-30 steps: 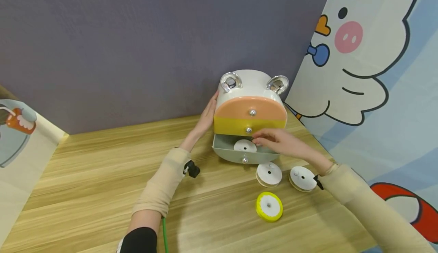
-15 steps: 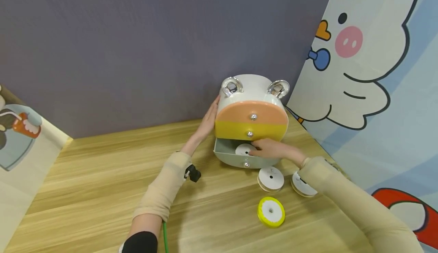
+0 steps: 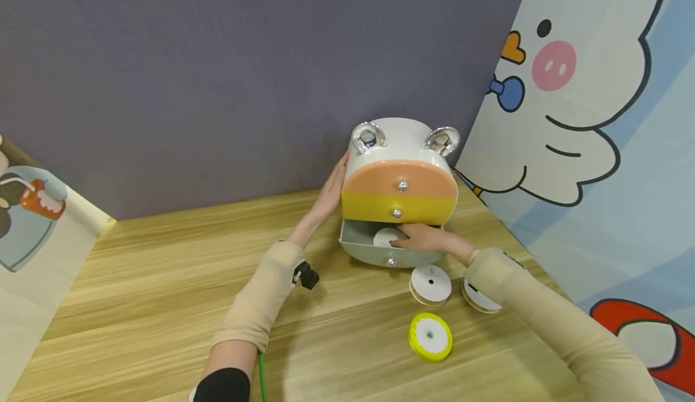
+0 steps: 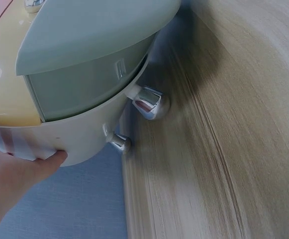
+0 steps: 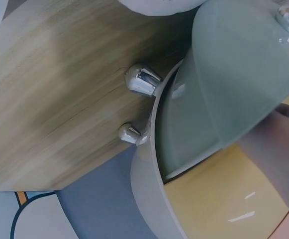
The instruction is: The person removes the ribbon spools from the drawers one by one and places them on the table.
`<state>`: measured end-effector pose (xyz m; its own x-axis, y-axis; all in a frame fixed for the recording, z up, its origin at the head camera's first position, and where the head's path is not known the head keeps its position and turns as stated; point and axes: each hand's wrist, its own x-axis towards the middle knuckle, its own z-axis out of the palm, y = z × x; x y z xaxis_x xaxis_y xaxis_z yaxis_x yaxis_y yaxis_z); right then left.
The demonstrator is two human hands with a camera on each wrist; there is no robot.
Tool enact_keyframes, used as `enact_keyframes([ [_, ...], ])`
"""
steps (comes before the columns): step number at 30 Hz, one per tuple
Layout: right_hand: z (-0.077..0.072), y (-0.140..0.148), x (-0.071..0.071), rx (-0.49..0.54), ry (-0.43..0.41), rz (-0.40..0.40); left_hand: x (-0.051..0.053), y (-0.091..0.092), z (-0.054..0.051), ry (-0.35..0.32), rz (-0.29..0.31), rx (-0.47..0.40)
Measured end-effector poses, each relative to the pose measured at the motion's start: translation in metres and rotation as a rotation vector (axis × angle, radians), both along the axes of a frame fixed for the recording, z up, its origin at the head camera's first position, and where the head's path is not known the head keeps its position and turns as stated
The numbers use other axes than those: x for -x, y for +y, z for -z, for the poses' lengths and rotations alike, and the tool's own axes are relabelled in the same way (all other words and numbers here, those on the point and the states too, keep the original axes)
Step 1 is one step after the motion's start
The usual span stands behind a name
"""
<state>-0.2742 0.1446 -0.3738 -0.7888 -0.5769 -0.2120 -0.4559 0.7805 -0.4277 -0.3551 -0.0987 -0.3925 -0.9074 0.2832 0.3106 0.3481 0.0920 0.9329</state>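
Observation:
A small cabinet [image 3: 399,175] with silver ear-like rings on top has an orange, a yellow and a grey-green drawer. My left hand [image 3: 328,194] rests against its left side, fingers extended along the wall. The bottom grey-green drawer [image 3: 364,256] is pulled out, with a white spool [image 3: 383,236] lying in it. My right hand [image 3: 425,237] reaches into this drawer from the right, its fingers at the spool's right part and covering some of it. Whether they pinch the spool is hidden. In the right wrist view, the drawer front [image 5: 248,64] covers the fingertips.
Two white-faced spools, a nearer one [image 3: 431,283] and one [image 3: 482,298] partly behind my right sleeve, lie before the cabinet. A yellow spool [image 3: 430,336] lies closer to me. A grey wall [image 3: 228,88] stands behind; a printed wall [image 3: 570,148] bounds the right.
My right hand has moved down from above the drawer's right side to the spool inside it. My left hand stays on the cabinet's side. The view has tilted slightly.

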Motion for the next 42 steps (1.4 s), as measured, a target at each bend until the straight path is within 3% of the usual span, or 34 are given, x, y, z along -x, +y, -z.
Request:
enact_keyframes([
  [9, 0.006, 0.001, 0.007, 0.069, -0.069, -0.022, -0.019, -0.003, -0.023, -0.027, 0.05, -0.007],
  [14, 0.008, 0.001, 0.01, 0.132, -0.116, -0.017, -0.007, -0.002, -0.009, -0.005, 0.024, -0.013],
  [18, 0.007, -0.001, 0.011, 0.116, -0.091, 0.01, 0.003, -0.001, 0.001, 0.017, 0.002, -0.016],
  [25, 0.012, -0.004, 0.012, 0.027, -0.017, 0.051, 0.001, -0.001, 0.0, 0.01, 0.011, -0.009],
  [33, 0.008, -0.005, 0.009, 0.044, 0.007, 0.013, -0.018, -0.003, -0.022, -0.012, 0.059, -0.027],
  [38, 0.01, 0.0, 0.008, 0.117, 0.037, -0.046, -0.007, -0.001, -0.009, -0.003, 0.036, -0.032],
  [42, 0.01, -0.002, 0.004, 0.104, 0.052, 0.008, 0.001, 0.0, 0.001, 0.012, 0.01, -0.01],
])
